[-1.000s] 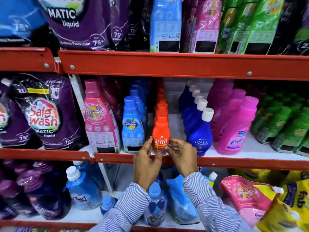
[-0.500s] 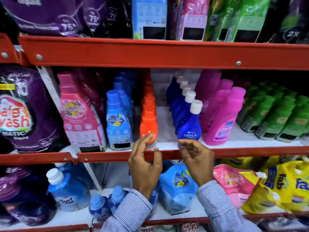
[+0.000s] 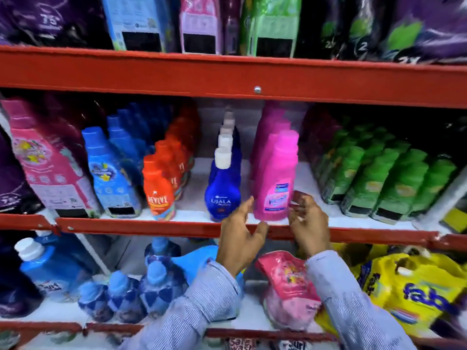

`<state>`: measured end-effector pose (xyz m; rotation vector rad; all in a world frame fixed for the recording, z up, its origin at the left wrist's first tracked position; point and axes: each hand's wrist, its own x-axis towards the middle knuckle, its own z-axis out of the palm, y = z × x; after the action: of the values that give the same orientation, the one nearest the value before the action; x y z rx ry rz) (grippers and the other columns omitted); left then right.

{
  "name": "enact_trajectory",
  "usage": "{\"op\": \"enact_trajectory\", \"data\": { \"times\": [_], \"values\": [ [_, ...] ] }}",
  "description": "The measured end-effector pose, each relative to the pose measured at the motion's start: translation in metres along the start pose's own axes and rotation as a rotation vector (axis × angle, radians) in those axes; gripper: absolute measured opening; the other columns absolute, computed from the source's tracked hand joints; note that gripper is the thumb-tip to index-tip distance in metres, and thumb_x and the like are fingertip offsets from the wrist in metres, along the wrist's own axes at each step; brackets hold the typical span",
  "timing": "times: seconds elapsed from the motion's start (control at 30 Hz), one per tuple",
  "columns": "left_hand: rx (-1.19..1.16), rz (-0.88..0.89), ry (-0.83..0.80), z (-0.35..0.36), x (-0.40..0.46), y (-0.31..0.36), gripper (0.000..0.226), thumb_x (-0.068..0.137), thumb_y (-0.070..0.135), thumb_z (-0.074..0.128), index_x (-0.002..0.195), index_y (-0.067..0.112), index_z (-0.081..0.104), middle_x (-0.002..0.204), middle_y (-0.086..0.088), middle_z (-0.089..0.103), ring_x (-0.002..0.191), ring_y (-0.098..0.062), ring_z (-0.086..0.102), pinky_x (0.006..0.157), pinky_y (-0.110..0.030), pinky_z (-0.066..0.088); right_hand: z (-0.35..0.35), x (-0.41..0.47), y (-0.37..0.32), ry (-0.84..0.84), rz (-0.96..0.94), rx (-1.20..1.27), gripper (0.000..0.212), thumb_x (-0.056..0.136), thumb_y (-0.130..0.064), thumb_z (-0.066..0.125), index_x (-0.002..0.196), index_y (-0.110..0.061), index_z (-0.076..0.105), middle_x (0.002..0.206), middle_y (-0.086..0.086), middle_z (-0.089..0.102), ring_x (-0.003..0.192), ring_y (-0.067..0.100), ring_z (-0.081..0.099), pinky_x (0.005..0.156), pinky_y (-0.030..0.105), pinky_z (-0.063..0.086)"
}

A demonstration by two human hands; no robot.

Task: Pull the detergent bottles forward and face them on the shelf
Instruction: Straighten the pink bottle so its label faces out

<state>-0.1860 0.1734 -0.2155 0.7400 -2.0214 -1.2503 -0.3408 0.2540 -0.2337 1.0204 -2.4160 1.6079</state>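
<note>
Reaching toward the middle shelf [image 3: 151,227], I bring both hands to the pink bottle [image 3: 275,180] at the front of its row. My left hand [image 3: 240,243] hangs open just left of the bottle's base, fingers spread, thumb near the red shelf lip. My right hand [image 3: 307,223] is open too, fingers loosely curled at the bottle's right side; whether the fingertips touch the bottle I cannot tell through the blur. Neither hand grips anything. I judge the two hands bracket the bottle so that it can be drawn forward and turned, label out, without tipping.

The pink bottle stands upright at the shelf's near edge, its label facing out, with more pink bottles lined up behind it toward the far wall. Just left, the blue bottle [image 3: 222,195] marked UJALA stands at the near edge with its own row behind. Further left, the orange bottle [image 3: 158,190] marked REVIVE also sits at the edge, label out. These two look already faced. To the right, the green bottles [image 3: 379,183] stand in slanted rows, well apart from my hands and, by my reading, not yet handled. Motion blur softens the whole view, so small labels stay unreadable.
</note>
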Motion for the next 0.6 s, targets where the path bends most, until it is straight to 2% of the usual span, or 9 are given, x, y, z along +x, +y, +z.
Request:
{"op": "enact_trajectory", "data": {
  "times": [0.07, 0.13, 0.23, 0.37, 0.6],
  "values": [
    [0.115, -0.013, 0.006, 0.013, 0.004, 0.005, 0.081, 0.074, 0.044, 0.056, 0.146, 0.006, 0.049, 0.146, -0.012, 0.060, 0.133, -0.022, 0.059, 0.114, -0.042, 0.047, -0.006, 0.003, 0.003, -0.072, -0.045, -0.018, 0.043, 0.079, 0.007, 0.060, 0.121, -0.007, 0.060, 0.108, 0.010, 0.073, 0.092, 0.020, 0.070, 0.087, 0.029, 0.053],
    [0.174, -0.020, 0.006, 0.021, 0.006, 0.008, 0.077, 0.076, 0.036, 0.055, 0.147, 0.007, 0.048, 0.145, -0.011, 0.061, 0.133, -0.023, 0.059, 0.114, -0.041, 0.046, -0.009, 0.003, 0.006, -0.102, -0.057, -0.020, 0.041, 0.079, 0.006, 0.060, 0.118, -0.008, 0.063, 0.107, 0.010, 0.075, 0.093, 0.019, 0.071, 0.089, 0.034, 0.055],
    [0.177, -0.028, -0.003, 0.029, 0.014, 0.005, 0.075, 0.077, 0.031, 0.053, 0.150, 0.014, 0.044, 0.147, -0.008, 0.059, 0.132, -0.025, 0.059, 0.113, -0.044, 0.048, -0.014, 0.006, 0.005, -0.095, -0.011, 0.022, 0.037, 0.081, 0.002, 0.061, 0.117, -0.009, 0.066, 0.106, 0.008, 0.075, 0.090, 0.015, 0.070, 0.088, 0.027, 0.053],
    [0.122, -0.064, 0.008, 0.034, 0.017, -0.002, 0.072, 0.077, 0.026, 0.050, 0.148, 0.027, 0.041, 0.138, -0.004, 0.066, 0.124, -0.025, 0.065, 0.109, -0.048, 0.052, -0.015, 0.007, 0.004, -0.101, 0.047, 0.057, 0.032, 0.082, -0.003, 0.065, 0.113, -0.010, 0.068, 0.102, 0.006, 0.076, 0.084, 0.010, 0.067, 0.084, 0.019, 0.049],
    [0.115, -0.045, 0.006, 0.035, 0.018, -0.004, 0.075, 0.078, 0.026, 0.049, 0.152, 0.020, 0.041, 0.144, -0.004, 0.063, 0.128, -0.022, 0.062, 0.111, -0.045, 0.051, -0.017, 0.006, 0.007, -0.092, 0.094, 0.091, 0.029, 0.080, -0.006, 0.067, 0.107, -0.015, 0.070, 0.092, -0.003, 0.074, 0.080, 0.007, 0.069, 0.081, 0.023, 0.054]
  ]
}}
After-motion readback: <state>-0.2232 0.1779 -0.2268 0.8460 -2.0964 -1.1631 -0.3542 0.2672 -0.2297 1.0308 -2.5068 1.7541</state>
